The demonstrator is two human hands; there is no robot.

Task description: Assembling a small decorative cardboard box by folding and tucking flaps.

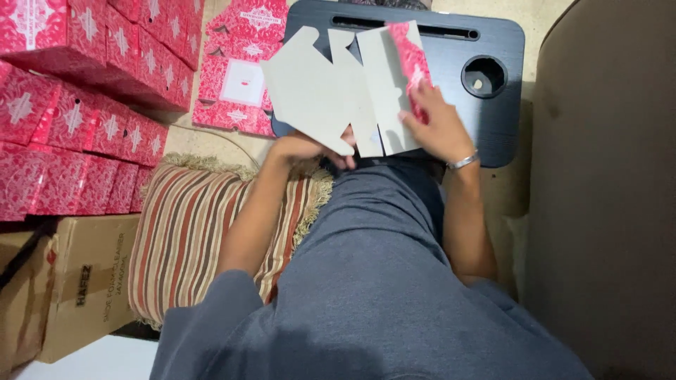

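Grey-backed carton blank [338, 91] with red-and-white patterned face, black lap tray [493, 119], red-and-tan striped cushion [190, 239], pink patterned boxes [77, 105]

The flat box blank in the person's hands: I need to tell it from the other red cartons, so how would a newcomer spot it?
Start at the dark lap desk with a round cup hole. On its near left part lies the unfolded box blank, plain grey side up, pressed by the right hand and held at its near edge by the left hand. Unlike the red patterned boxes stacked at left, it is flat and mostly grey.
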